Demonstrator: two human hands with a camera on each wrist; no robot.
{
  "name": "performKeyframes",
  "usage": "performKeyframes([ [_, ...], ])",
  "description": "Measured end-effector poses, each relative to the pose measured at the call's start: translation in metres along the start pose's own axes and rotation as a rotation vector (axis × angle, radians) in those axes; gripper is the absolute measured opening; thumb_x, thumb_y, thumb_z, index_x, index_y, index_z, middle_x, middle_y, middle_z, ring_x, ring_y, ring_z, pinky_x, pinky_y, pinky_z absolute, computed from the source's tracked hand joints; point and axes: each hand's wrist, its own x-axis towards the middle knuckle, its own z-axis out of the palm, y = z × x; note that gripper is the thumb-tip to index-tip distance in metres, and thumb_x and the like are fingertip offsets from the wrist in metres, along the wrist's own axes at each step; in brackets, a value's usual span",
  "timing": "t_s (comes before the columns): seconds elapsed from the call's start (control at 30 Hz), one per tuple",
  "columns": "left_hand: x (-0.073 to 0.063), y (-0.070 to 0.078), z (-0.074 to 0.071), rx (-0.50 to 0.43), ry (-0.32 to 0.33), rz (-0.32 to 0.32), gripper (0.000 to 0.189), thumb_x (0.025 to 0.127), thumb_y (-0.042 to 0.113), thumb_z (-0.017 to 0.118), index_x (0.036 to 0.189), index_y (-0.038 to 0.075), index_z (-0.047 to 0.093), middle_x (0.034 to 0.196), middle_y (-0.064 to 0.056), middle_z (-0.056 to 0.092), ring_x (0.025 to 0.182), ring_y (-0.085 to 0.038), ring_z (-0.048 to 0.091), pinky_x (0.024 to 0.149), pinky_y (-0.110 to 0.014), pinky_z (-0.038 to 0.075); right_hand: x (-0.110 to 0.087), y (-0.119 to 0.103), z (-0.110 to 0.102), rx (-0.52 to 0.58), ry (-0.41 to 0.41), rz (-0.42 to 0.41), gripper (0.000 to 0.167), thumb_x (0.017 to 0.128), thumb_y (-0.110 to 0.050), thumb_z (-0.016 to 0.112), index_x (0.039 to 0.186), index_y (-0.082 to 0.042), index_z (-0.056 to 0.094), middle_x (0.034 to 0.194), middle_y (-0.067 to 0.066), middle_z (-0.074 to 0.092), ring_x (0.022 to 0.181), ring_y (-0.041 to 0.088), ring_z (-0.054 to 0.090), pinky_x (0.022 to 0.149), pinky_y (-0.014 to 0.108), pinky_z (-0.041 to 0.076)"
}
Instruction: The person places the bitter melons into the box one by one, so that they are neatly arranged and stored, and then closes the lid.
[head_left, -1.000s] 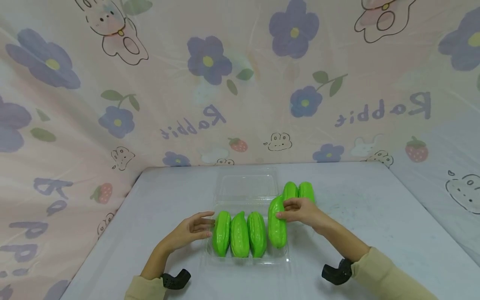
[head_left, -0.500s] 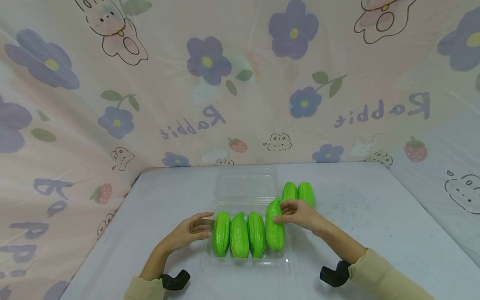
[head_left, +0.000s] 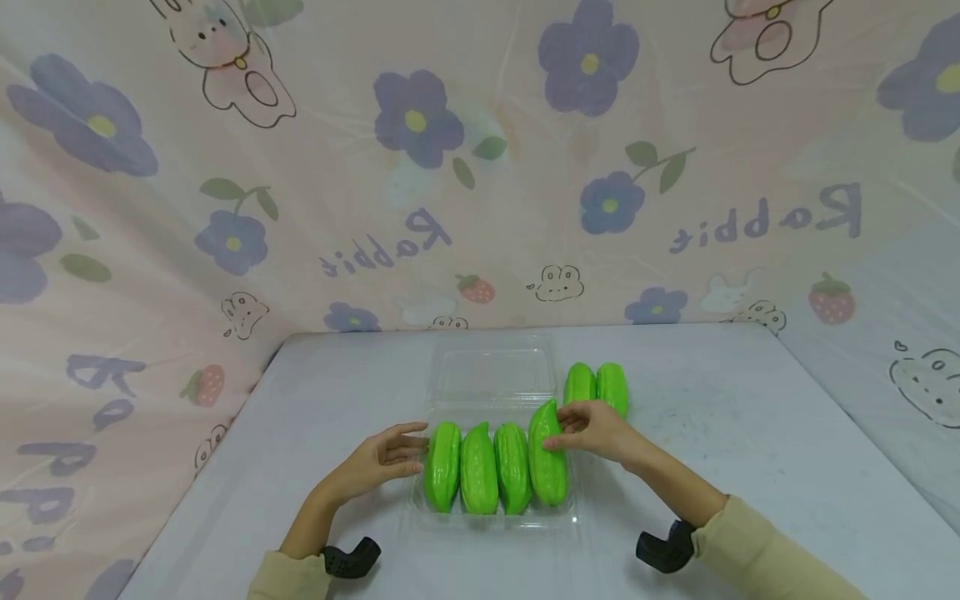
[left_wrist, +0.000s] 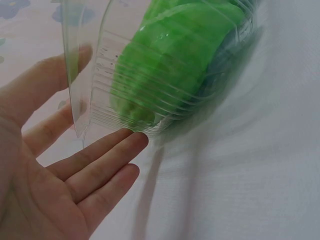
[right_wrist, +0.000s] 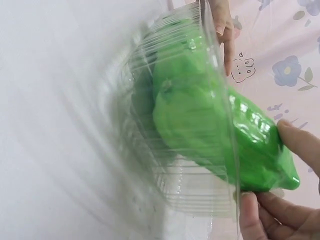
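Note:
Three green bitter melons point(head_left: 479, 471) lie side by side in an open clear plastic box point(head_left: 498, 523). At the box's right end, another bitter melon point(head_left: 548, 467) slants with its pointed tip up over the rim, its lower end inside. My right hand point(head_left: 596, 431) pinches this melon near the tip, thumb on one side and fingers on the other, as the right wrist view shows with the melon point(right_wrist: 260, 150). My left hand point(head_left: 382, 457) is at the box's left side, fingers mostly straight; in the left wrist view its fingertips point(left_wrist: 137, 142) appear to touch the clear wall.
Two more green bitter melons point(head_left: 612, 388) lie on the white table point(head_left: 720, 417) behind my right hand. The box's clear lid point(head_left: 495, 371) is folded back flat behind it. A printed cloth point(head_left: 510, 217) hangs behind and beside the table.
My right hand has moved slightly left and down with the melon, bringing it next to the row in the box. My left hand has stayed where it was.

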Motion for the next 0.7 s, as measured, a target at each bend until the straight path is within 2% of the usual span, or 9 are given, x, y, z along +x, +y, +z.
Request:
performKeyframes([
  [0.43, -0.0001, -0.0003, 0.0, 0.001, -0.002, 0.0, 0.066, 0.095, 0.021, 0.062, 0.15, 0.002, 0.03, 0.145, -0.029, 0.045, 0.131, -0.046, 0.048, 0.105, -0.038, 0.05, 0.0066, 0.0061, 0.0035, -0.042, 0.022, -0.019, 0.07, 0.071, -0.03, 0.086, 0.122, 0.011, 0.06, 0.096, 0.01, 0.07, 0.084, 0.012, 0.06, 0.071, 0.022, 0.053],
  [0.57, 0.0003, -0.0009, -0.0003, 0.003, -0.002, 0.004, 0.065, 0.095, 0.02, 0.061, 0.15, 0.002, 0.03, 0.144, -0.029, 0.045, 0.131, -0.046, 0.048, 0.104, -0.035, 0.051, 0.0055, 0.0047, 0.0054, 0.012, 0.044, -0.018, 0.071, 0.07, -0.024, 0.086, 0.125, 0.01, 0.056, 0.102, 0.015, 0.068, 0.084, 0.013, 0.06, 0.071, 0.021, 0.052],
  [0.7, 0.0005, -0.0008, -0.0003, -0.001, -0.002, 0.004, 0.066, 0.095, 0.02, 0.062, 0.15, 0.002, 0.03, 0.144, -0.03, 0.045, 0.131, -0.046, 0.048, 0.103, -0.033, 0.052, 0.0056, 0.0048, 0.0078, 0.077, 0.078, -0.009, 0.066, 0.069, -0.019, 0.087, 0.121, 0.008, 0.055, 0.106, 0.018, 0.066, 0.082, 0.013, 0.059, 0.068, 0.021, 0.052],
])
